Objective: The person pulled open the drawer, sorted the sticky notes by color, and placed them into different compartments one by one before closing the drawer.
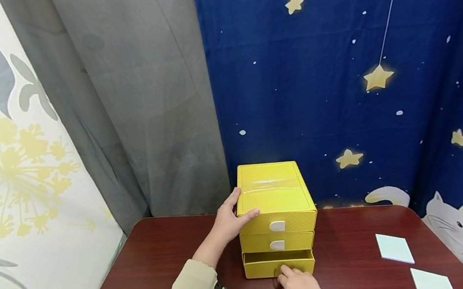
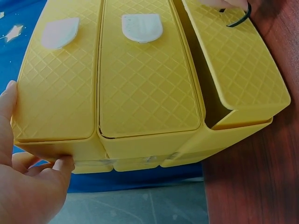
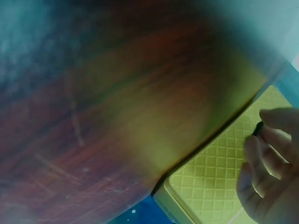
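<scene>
A yellow three-drawer box (image 1: 272, 198) stands on the table, its bottom drawer (image 1: 259, 265) pulled partly out and the upper two closed. My left hand (image 1: 226, 220) rests on its upper left corner, thumb along the top front edge and fingers against the left side. At the bottom drawer's front, my right hand (image 1: 299, 287) pinches a black loop pull (image 2: 240, 18) between thumb and fingers. White rounded tabs (image 2: 142, 27) mark the upper two drawers. In the right wrist view, fingers partly hide the pull on the patterned drawer front (image 3: 210, 172).
The reddish-brown table (image 1: 171, 251) meets a grey curtain (image 1: 154, 101) and a blue starry curtain (image 1: 276, 84) at the back. Two pale square pads (image 1: 394, 248) lie at the right edge. A strip of clear tape (image 1: 268, 185) crosses the box top.
</scene>
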### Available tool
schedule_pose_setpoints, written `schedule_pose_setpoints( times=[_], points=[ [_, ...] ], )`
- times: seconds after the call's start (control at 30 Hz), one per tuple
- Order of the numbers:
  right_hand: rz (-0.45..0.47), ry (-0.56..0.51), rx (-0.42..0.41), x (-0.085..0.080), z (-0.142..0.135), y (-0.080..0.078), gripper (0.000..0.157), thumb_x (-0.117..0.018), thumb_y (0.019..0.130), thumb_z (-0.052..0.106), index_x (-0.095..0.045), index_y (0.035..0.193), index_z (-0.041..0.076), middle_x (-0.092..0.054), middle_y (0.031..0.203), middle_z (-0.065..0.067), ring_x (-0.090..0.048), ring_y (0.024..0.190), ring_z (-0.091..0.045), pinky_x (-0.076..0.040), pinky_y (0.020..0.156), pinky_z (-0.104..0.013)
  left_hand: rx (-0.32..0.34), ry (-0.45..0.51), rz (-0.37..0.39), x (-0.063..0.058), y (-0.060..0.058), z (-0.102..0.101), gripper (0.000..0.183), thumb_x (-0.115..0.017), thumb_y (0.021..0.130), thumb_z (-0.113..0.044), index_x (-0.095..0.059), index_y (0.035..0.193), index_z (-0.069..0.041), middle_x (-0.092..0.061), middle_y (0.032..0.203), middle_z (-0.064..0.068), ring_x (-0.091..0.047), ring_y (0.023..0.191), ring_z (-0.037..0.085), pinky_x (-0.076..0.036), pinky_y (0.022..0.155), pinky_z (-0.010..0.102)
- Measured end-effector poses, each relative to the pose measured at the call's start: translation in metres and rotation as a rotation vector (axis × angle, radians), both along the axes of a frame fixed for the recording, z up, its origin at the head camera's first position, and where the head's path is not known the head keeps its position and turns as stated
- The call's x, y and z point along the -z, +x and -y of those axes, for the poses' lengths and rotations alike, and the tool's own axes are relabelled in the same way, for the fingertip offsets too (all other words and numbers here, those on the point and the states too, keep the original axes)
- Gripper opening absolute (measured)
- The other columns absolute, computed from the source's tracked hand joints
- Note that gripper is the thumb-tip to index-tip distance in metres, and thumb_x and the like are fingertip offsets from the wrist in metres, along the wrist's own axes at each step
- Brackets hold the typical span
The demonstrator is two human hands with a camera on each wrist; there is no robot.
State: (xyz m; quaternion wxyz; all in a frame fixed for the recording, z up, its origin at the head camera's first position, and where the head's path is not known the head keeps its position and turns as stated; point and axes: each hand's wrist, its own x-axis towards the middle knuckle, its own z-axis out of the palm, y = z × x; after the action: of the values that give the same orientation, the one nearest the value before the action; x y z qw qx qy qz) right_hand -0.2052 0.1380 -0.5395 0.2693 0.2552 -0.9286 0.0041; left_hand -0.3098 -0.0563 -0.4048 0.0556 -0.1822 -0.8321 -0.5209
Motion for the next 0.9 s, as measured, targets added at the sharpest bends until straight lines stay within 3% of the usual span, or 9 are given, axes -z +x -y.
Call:
schedule_pose_setpoints(
  times=[0.23, 0.57, 0.9],
  points=[
    [-0.123, -0.006, -0.001, 0.003, 0.003, -0.003, 0.013, -0.077, 0.065, 0.020, -0.064, 0.065, 0.019, -0.052, 0.073, 0.007, -0.052, 0.062, -0.013, -0.035, 0.045, -0.024, 0.001, -0.001, 0.001, 0.000, 0.000, 0.000, 0.093, -0.074, 0.078, -0.044, -0.027, 0.149, -0.006, -0.026, 0.155, 0.012, -0.025, 0.142, 0.025, -0.032, 0.110, 0.042],
    [-0.003, 0.074, 0.037, -0.002, 0.009, 0.007, 0.013, -0.072, 0.061, 0.011, -0.066, 0.071, 0.016, -0.052, 0.081, 0.005, -0.052, 0.064, -0.014, -0.037, 0.045, -0.027, -0.001, 0.004, 0.004, 0.000, 0.001, 0.000, 0.093, -0.074, 0.078, -0.044, -0.027, 0.149, -0.006, -0.025, 0.155, 0.012, -0.025, 0.143, 0.025, -0.032, 0.110, 0.043],
    [-0.015, 0.087, 0.043, -0.001, 0.009, 0.013, 0.011, -0.071, 0.060, 0.012, -0.064, 0.067, 0.017, -0.049, 0.075, 0.007, -0.051, 0.060, -0.014, -0.035, 0.042, -0.027, -0.010, -0.012, -0.015, 0.001, -0.001, -0.001, 0.091, -0.075, 0.079, -0.042, -0.028, 0.148, -0.004, -0.027, 0.154, 0.013, -0.025, 0.142, 0.025, -0.031, 0.111, 0.042]
  ],
)
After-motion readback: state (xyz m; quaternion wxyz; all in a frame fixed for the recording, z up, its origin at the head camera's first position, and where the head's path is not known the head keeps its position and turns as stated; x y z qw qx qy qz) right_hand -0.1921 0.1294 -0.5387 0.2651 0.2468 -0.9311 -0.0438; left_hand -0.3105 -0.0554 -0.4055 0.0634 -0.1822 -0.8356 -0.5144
